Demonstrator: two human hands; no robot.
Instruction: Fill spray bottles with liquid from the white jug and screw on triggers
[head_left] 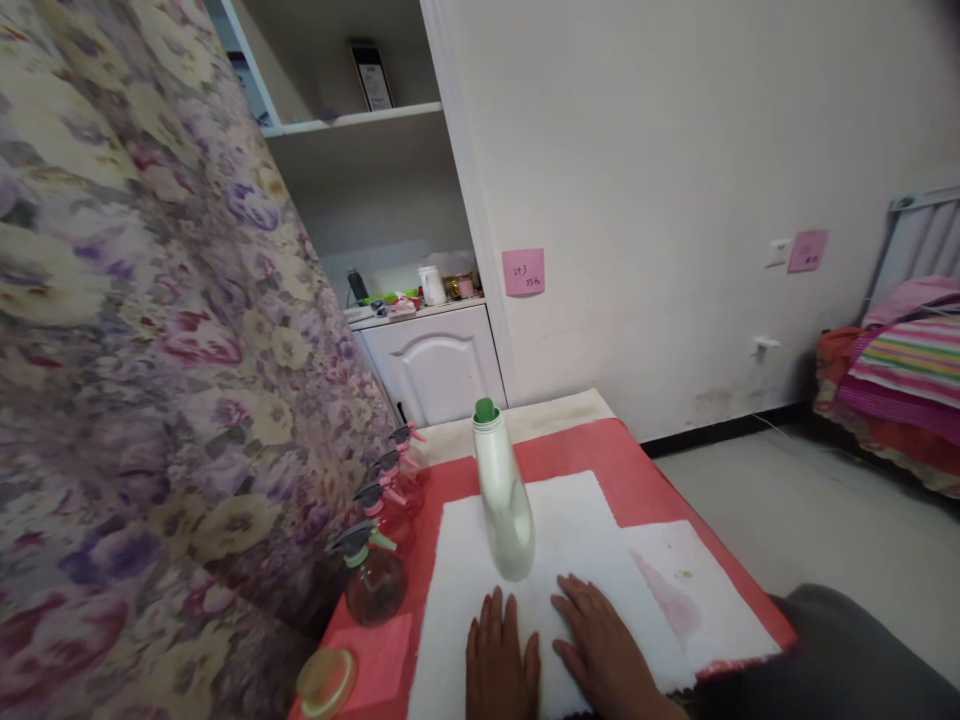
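Observation:
My left hand [501, 655] lies flat on a white cloth [465, 560] with its fingers stretched forward. Beside it, to the right, my right hand [600, 640] rests on the same cloth, fingers extended. Neither hand holds anything. Just beyond the fingertips stands an upright pale green plastic bottle [501, 500] with a moulded handle, apart from both hands. Its neck has no outer cap, and a green spout [485, 410] shows in the opening.
Several spray bottles [375, 585] line the table's left edge. A round yellowish lid [326, 682] sits at front left. A stained white cloth [697, 590] lies at right on the red table cover [600, 450]. Floral curtain [165, 350] hangs at left.

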